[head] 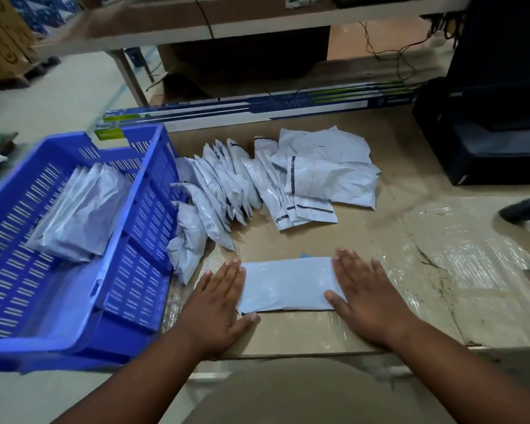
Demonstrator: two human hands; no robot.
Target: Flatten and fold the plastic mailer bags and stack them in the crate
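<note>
A pale grey mailer bag point(285, 284) lies folded into a long strip on the cardboard-covered table point(410, 270), right in front of me. My left hand point(219, 304) lies flat with straight fingers at its left end. My right hand point(371, 296) presses flat on its right end. To the left stands a blue slotted crate point(138, 240), tilted, with a few folded grey mailers point(80, 209) stacked inside. Behind the strip, several loose mailer bags point(257, 182) lie in an overlapping row, some leaning against the crate's side.
Long flat printed boxes point(257, 108) run along the table's back edge. A black machine point(490, 117) occupies the back right, with a dark object point(523, 209) beside it. A shelf frame and cables stand behind. Shiny tape patches cover the cardboard on the right.
</note>
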